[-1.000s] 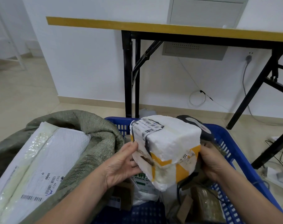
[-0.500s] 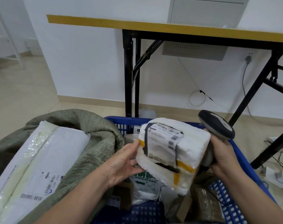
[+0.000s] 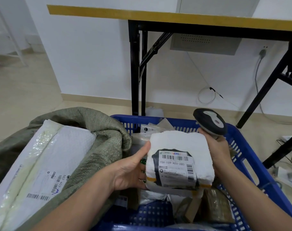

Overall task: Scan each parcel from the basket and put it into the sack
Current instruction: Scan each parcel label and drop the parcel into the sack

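Observation:
A white foam-wrapped parcel (image 3: 178,147) with yellow tape is held above the blue basket (image 3: 248,157). Its shipping label with barcode faces up toward me. My left hand (image 3: 130,170) grips the parcel's left side. My right hand (image 3: 220,154) presses against the parcel's right side while holding a black and grey barcode scanner (image 3: 210,121), whose head sits behind and above the parcel. The olive green sack (image 3: 100,147) lies open to the left with a large white bubble mailer (image 3: 42,164) in it. Several more parcels lie in the basket under the held one.
A yellow-topped folding table with black legs (image 3: 136,72) stands against the white wall behind the basket. Cables and a power strip (image 3: 290,174) lie on the floor at the right. Beige tiled floor stretches to the left.
The parcel has been turned so its label now faces up toward me. My right hand brought the scanner up from behind the parcel to its upper right.

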